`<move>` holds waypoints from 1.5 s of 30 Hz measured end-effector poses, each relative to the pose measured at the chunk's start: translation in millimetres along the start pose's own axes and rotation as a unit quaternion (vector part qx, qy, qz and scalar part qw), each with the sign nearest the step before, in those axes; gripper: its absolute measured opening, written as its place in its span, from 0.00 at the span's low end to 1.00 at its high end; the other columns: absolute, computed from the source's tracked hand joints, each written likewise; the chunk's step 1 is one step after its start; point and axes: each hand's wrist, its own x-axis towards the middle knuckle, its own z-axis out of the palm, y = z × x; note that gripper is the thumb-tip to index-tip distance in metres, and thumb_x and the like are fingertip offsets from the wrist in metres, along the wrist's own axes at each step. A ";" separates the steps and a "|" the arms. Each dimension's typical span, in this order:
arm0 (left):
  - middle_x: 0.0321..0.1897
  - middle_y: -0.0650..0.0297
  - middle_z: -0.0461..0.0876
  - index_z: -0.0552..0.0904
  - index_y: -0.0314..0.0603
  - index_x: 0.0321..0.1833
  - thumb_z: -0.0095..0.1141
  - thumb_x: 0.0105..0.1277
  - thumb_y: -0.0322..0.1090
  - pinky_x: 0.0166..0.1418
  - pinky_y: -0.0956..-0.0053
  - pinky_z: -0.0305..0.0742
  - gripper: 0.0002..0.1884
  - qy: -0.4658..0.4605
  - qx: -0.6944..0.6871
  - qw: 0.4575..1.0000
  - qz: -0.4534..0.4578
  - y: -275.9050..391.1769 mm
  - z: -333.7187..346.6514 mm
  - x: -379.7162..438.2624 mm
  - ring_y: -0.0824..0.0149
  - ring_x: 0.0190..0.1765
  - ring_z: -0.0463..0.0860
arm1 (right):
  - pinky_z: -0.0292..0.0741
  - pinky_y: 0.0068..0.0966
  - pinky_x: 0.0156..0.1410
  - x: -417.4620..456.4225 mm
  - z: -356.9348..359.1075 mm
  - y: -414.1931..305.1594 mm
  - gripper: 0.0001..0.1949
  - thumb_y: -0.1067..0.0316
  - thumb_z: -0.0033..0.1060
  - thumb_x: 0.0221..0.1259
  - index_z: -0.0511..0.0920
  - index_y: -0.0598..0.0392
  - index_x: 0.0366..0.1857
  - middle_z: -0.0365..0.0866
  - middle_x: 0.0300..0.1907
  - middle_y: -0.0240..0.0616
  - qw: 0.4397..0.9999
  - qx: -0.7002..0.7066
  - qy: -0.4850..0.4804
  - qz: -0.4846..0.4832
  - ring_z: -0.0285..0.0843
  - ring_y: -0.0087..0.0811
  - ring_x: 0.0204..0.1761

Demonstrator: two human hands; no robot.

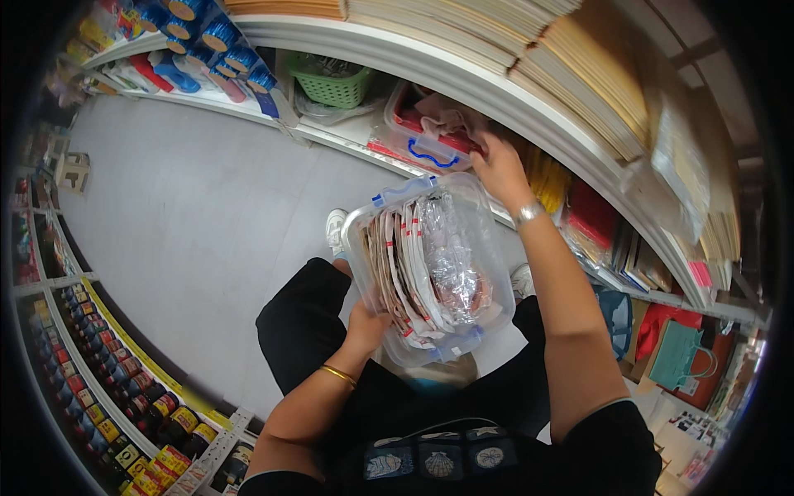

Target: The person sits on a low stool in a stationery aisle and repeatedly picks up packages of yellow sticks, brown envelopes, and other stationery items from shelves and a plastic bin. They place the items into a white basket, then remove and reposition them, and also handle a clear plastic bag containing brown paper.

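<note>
A clear plastic storage box (496, 248) sits tilted between my knees, above a stool-like seat. Inside stand a row of flat white-and-brown paper packets (397, 266) with red marks, and crinkled clear plastic packaging (456, 266). My left hand (369, 327) grips the box's near left side. My right hand (501, 170) reaches to the low shelf, its thumb and fingers around the right corner of a second clear box with a blue handle (431, 154). That box holds red items and crumpled pale paper or plastic (443, 118); my fingertips are partly hidden there.
Beside the second box stands a green perforated basket (332, 84). Stacked envelopes (583, 80) fill the shelf above, whose white edge (446, 56) overhangs my right hand. Bottles (142, 378) line the left shelving. Grey floor (173, 186) lies between. A teal bag (676, 356) stands at right.
</note>
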 end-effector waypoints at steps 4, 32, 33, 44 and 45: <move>0.55 0.62 0.80 0.67 0.37 0.72 0.43 0.53 0.11 0.51 0.75 0.76 0.38 0.031 -0.088 0.996 0.013 0.3 2.1 3.6 0.67 0.52 0.81 | 0.73 0.39 0.64 87.7 48.1 13.9 0.29 0.60 0.59 0.63 0.66 0.53 0.69 0.77 0.59 0.57 0.998 0.010 -0.056 -0.002 0.76 0.53 0.59; 0.53 0.58 0.82 0.72 0.31 0.68 0.36 0.49 0.11 0.52 0.68 0.80 0.37 0.016 -0.069 0.996 0.060 -11.5 18.0 -50.2 0.61 0.53 0.84 | 0.71 0.38 0.47 -105.6 -5.4 -110.1 0.08 0.63 0.59 0.52 0.83 0.46 0.36 0.76 0.37 0.33 0.949 -0.162 0.103 -0.249 0.74 0.37 0.44; 0.53 0.58 0.82 0.71 0.31 0.68 0.36 0.49 0.11 0.52 0.68 0.80 0.37 0.018 -0.090 0.994 0.064 -11.7 23.5 -57.0 0.60 0.52 0.84 | 0.72 0.38 0.48 -111.1 -19.2 -92.5 0.08 0.63 0.60 0.52 0.84 0.46 0.36 0.76 0.38 0.34 0.955 -0.185 0.099 -0.210 0.75 0.37 0.44; 0.45 0.63 0.84 0.78 0.33 0.61 0.40 0.54 0.11 0.40 0.80 0.76 0.30 0.040 -0.005 0.993 0.111 -13.6 43.6 -84.8 0.69 0.41 0.83 | 0.73 0.41 0.52 -179.8 -125.6 -30.8 0.09 0.74 0.56 0.46 0.84 0.54 0.32 0.80 0.36 0.43 0.949 -0.121 0.282 -0.075 0.76 0.48 0.47; 0.45 0.63 0.84 0.78 0.33 0.61 0.40 0.54 0.11 0.41 0.80 0.76 0.29 0.034 -0.010 0.993 0.109 -10.2 46.3 -86.5 0.69 0.41 0.83 | 0.73 0.41 0.54 -180.1 -124.3 -34.8 0.09 0.74 0.56 0.44 0.84 0.55 0.31 0.80 0.38 0.41 0.944 -0.106 0.275 -0.146 0.75 0.47 0.48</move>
